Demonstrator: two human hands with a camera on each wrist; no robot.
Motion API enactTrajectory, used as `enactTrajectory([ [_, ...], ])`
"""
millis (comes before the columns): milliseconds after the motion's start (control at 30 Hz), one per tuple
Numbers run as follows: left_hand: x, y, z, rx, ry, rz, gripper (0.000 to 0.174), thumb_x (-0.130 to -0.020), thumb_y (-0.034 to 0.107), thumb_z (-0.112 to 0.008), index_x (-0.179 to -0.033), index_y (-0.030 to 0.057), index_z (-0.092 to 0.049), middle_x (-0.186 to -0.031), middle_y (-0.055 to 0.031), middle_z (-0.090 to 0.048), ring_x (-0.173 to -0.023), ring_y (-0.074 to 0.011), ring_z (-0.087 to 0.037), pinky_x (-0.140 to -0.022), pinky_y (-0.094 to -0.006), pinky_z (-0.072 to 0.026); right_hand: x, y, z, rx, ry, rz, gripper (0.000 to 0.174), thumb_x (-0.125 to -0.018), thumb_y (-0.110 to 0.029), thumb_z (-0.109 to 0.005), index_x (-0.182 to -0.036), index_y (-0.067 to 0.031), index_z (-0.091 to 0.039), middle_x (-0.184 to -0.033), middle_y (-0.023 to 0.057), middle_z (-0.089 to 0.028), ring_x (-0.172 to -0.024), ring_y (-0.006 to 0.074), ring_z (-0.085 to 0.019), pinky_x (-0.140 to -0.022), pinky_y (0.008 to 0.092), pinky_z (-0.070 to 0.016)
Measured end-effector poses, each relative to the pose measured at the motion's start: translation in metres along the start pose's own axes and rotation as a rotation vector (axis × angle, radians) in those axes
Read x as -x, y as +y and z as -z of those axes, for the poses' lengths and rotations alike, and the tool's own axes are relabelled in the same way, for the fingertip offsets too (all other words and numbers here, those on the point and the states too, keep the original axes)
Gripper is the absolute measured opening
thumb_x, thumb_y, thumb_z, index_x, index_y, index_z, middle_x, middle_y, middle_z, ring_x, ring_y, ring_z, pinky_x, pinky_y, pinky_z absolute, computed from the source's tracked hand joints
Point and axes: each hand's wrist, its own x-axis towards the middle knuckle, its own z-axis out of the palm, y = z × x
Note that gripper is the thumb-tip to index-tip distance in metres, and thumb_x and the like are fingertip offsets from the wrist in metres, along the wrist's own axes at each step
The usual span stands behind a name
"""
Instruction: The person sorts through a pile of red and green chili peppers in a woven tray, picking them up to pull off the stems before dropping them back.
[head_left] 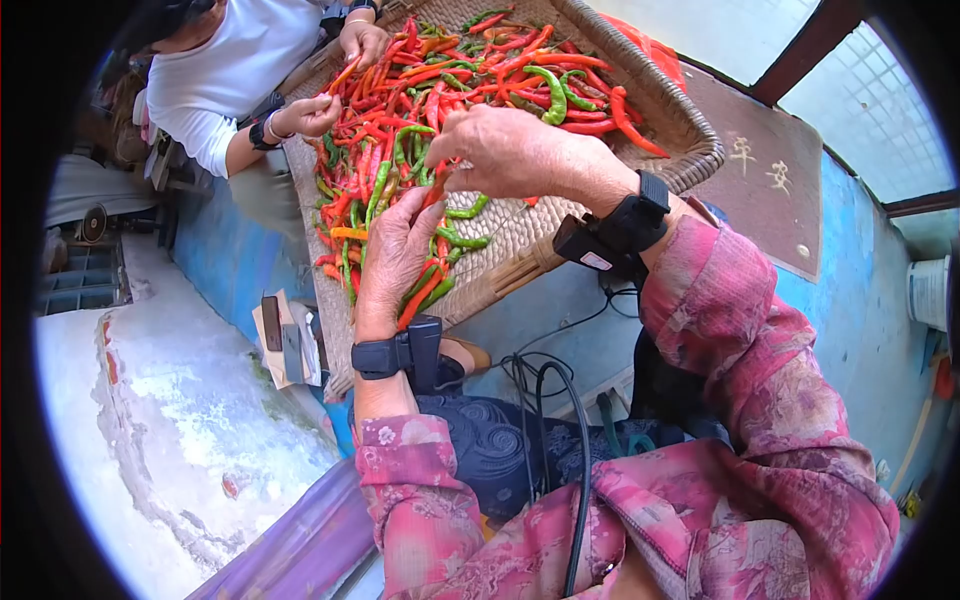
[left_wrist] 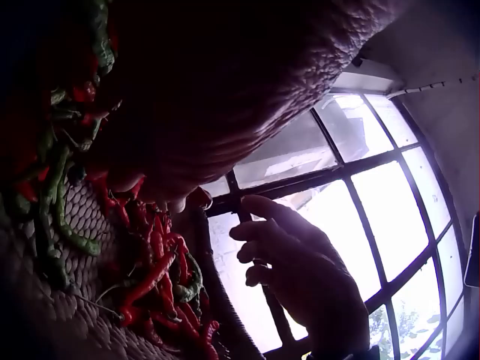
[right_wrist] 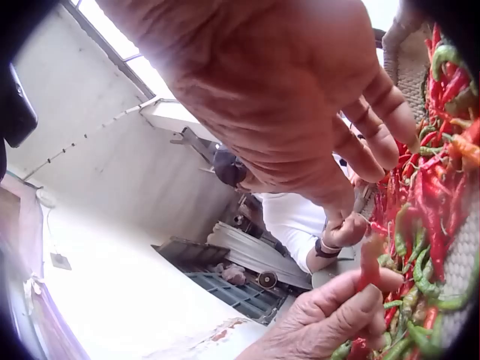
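Note:
My left hand (head_left: 392, 250) pinches a red chili pepper (right_wrist: 370, 262) upright between thumb and fingers, over the near part of the woven tray. Just above it is my right hand (head_left: 515, 150), palm down with fingers loosely bent and its fingertips close to the pepper's upper end. In the left wrist view, the right hand's fingers show against the window with nothing between them. Below both hands, red and green chili peppers (head_left: 380, 185) lie heaped on the woven tray (head_left: 530, 245).
Across the tray, another person in a white top (head_left: 240, 70) holds an orange-red chili (head_left: 343, 75) with both hands near it. The tray has a raised rim (head_left: 700, 150). Black cables (head_left: 540, 370) hang below it by my lap. A window (left_wrist: 367, 232) stands to one side.

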Motion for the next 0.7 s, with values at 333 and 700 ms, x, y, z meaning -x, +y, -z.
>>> enactTrajectory([
  [333,0.002,-0.002,0.016,0.193,0.078,0.117,0.023,-0.088,0.021,-0.059,-0.100,0.0019,-0.064,-0.071,-0.0055,-0.062,-0.061,-0.0114,-0.056,-0.058,-0.0261,-0.0450,-0.010,0.002,0.002,0.154,0.018,-0.060,0.015,-0.078,-0.019,-0.059,-0.081,-0.0050,-0.066,-0.077,0.0148,-0.066,-0.073,0.0308,-0.066,-0.062,0.0416,-0.0529],
  [700,-0.009,-0.029,-0.038,-0.337,-0.119,-0.423,0.016,-0.082,0.012,-0.055,-0.091,0.0023,-0.063,-0.095,-0.0168,-0.060,-0.093,-0.0332,-0.057,-0.084,-0.0410,-0.0430,0.000,0.032,0.014,0.392,0.353,-0.158,0.015,-0.082,-0.016,-0.054,-0.080,-0.0027,-0.059,-0.081,0.0159,-0.060,-0.085,0.0323,-0.059,-0.071,0.0433,-0.0476],
])
